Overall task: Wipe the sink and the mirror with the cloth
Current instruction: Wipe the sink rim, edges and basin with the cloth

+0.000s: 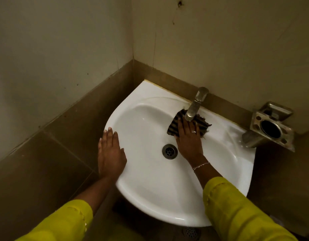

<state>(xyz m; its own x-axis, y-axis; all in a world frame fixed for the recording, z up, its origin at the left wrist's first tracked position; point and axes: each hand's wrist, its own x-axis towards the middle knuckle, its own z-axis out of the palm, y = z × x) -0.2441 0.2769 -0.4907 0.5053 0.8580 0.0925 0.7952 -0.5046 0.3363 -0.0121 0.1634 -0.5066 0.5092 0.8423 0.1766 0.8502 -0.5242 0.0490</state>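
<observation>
Flat right grip (188, 141) presses cloth (174, 125) under tap (193, 110). Flat left grip (111, 153), empty, on sink (150, 197) rim, 9 o'clock. Rub firm circles.

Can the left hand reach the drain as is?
Likely yes: left hand rests on the sink rim, bare bowl between it and the drain; right hand and cloth sit beyond it.

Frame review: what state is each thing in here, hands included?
Sink: white, glossy, no standing water.
Tap: no water seen running.
Cloth: spread flat in the basin under the tap.
Drain: unplugged.
Holder: empty.
Left hand: flat on the sink's left rim, holding nothing.
Right hand: fingers straight, pressing the cloth.
Mirror: not in view.
</observation>
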